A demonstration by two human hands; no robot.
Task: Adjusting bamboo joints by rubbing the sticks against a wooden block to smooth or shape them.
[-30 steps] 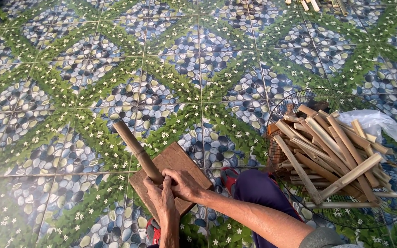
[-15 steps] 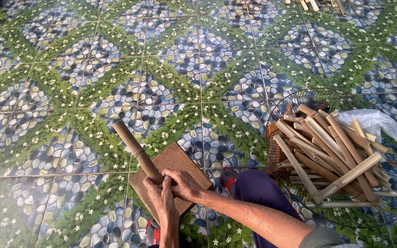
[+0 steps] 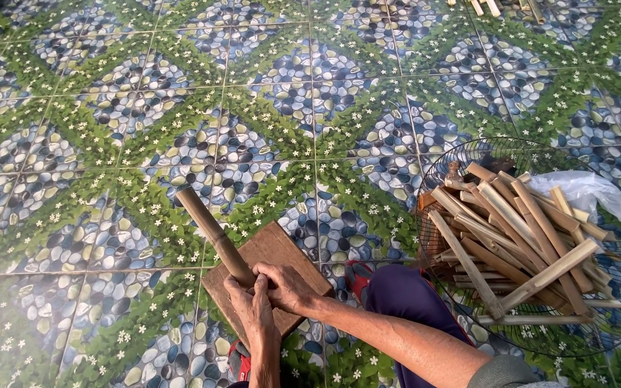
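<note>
Both hands, left and right, clamped on brown bamboo stick over wooden board; I judge positioning, next needs firm steadying.

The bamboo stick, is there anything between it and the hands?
No. Both hands already close around the lower end of the bamboo stick, the left hand and the right hand touching each other, over the wooden board. Nothing visible sits between them.
</note>
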